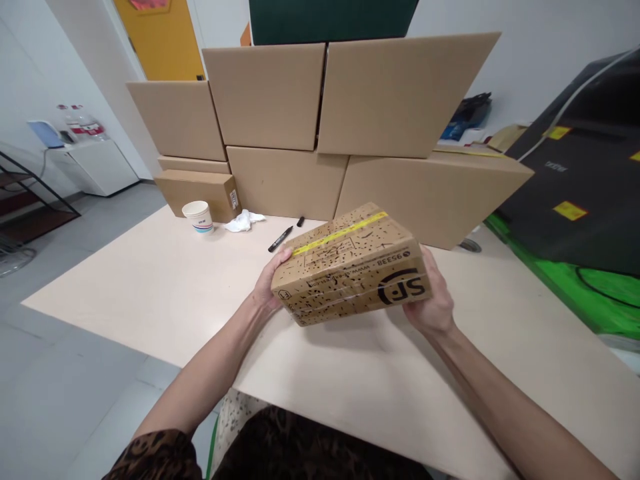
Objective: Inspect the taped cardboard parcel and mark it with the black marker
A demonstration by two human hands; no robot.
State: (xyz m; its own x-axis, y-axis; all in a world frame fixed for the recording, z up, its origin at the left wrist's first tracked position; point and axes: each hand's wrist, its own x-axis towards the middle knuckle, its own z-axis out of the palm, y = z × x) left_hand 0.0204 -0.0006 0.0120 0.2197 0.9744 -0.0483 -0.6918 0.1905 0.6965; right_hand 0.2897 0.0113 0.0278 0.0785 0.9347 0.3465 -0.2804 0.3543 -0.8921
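Between my two hands is a brown cardboard box (350,257), tilted and held above the table (215,307). Yellow tape runs along its upper face, black specks and strokes cover it, and a black "SF" logo marks its near side. My left hand (270,280) grips the left end, thumb on top. At the right end, my right hand (433,297) clasps the box, its fingers partly hidden behind and below. Beyond the box lie a black marker (281,239) and, apart from it, a small black cap (301,221).
Large plain cardboard boxes (270,97) are stacked along the table's back. A paper cup (198,217), a crumpled white tissue (245,221) and a smaller carton (197,193) stand at the back left. To the right is a big black case (575,167) above green material (565,280).
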